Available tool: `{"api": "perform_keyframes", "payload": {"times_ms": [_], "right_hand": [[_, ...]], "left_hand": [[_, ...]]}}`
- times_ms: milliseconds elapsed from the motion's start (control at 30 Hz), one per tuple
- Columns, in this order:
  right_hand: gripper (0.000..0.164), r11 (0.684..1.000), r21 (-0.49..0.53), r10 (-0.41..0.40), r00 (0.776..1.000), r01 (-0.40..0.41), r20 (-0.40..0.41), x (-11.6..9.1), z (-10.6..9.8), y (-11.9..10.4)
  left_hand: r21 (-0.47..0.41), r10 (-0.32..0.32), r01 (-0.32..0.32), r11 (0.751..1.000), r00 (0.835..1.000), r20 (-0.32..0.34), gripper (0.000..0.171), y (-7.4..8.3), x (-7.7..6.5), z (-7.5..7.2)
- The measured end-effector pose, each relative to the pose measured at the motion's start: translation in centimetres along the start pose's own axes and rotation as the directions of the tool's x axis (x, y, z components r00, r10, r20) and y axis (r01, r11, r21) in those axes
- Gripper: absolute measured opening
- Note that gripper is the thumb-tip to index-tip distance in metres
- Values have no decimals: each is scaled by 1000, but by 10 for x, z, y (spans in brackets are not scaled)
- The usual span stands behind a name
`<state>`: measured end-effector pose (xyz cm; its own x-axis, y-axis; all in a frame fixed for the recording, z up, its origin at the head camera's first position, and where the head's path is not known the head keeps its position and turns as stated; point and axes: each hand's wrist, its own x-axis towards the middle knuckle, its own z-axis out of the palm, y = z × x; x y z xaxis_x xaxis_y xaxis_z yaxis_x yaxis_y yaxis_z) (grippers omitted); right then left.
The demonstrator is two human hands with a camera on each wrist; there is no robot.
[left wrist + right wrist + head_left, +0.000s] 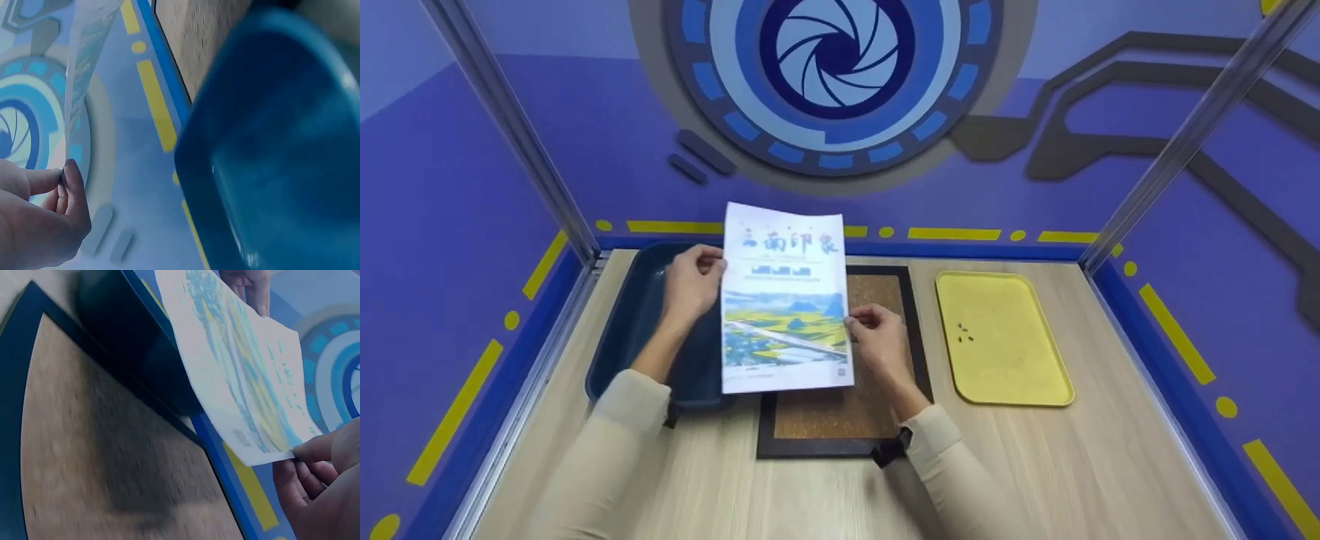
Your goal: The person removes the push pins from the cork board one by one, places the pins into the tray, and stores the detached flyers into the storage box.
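Note:
A white printed sheet (784, 330) with a yellow-green landscape picture and large Chinese lettering is held up facing the head camera. My left hand (691, 283) pinches its left edge in the upper half, between thumb and fingers. On the opposite edge, lower down, my right hand (879, 337) pinches it the same way. In the right wrist view the sheet (247, 382) bows slightly between both hands. Beneath it lies a dark-framed board (840, 447) with a brown, cork-like surface, partly hidden by the paper.
A deep dark-blue tray (619, 337) stands to the left, under my left forearm. Over on the right, a yellow tray (1009, 330) bears several small dark bits (964, 334). A blue-purple wall (607, 150) rises behind the wooden table (1117, 450).

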<state>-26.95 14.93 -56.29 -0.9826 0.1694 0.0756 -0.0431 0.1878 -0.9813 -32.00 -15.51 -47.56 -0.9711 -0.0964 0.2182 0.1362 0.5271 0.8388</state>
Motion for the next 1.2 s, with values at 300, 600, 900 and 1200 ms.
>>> {"api": "perform_keyframes", "payload": {"times_ms": [300, 600, 900, 1200], "right_hand": [[8, 990, 142, 13, 999, -19, 50, -2, 56, -16], [7, 966, 254, 32, 995, -55, 93, 0, 101, -30], [6, 947, 310, 63, 995, -86, 83, 8, 139, -33], [5, 963, 230, 111, 985, -139, 131, 5, 162, -29]], "left_hand": [[33, -93, 93, 995, 996, 8, 31, -7, 9, -53], [51, -196, 197, 979, 980, -18, 33, -25, 22, -86], [38, -257, 259, 965, 966, -36, 35, -46, 37, -105], [53, -310, 316, 947, 946, -94, 33, -67, 44, -109]]}}
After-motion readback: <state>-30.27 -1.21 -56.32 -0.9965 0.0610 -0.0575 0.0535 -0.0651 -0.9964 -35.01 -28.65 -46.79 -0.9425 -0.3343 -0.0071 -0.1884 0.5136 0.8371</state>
